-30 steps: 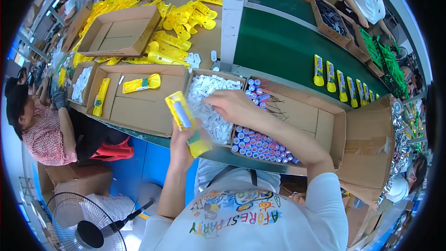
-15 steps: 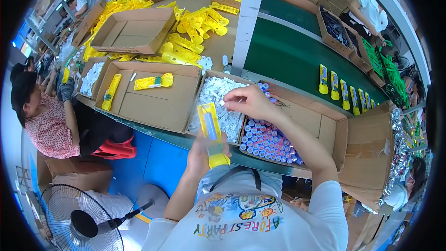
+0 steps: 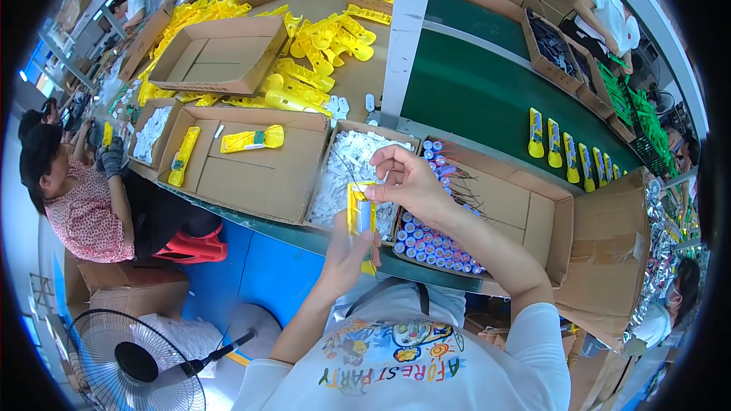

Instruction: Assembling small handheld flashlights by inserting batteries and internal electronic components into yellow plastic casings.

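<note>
Upright over the front edge of the bench, a yellow plastic housing is gripped in my left hand. A blue cylindrical battery lies inside it, and thin dark wires stick up from its top end. My right hand pinches at that top end, where a small white part shows by the fingertips. Behind my hands, a carton of small white plastic parts sits beside a carton of blue-and-pink batteries with thin wires.
Left of my hands, a shallow carton holds two yellow housings. Yellow pieces are heaped behind it. A row of filled housings stands on the green conveyor, behind a metal post. A co-worker sits at left.
My right hand has brought the small white part down to the housing's top end. My left hand has shifted slightly right with the housing. The row on the conveyor has moved slightly right.
</note>
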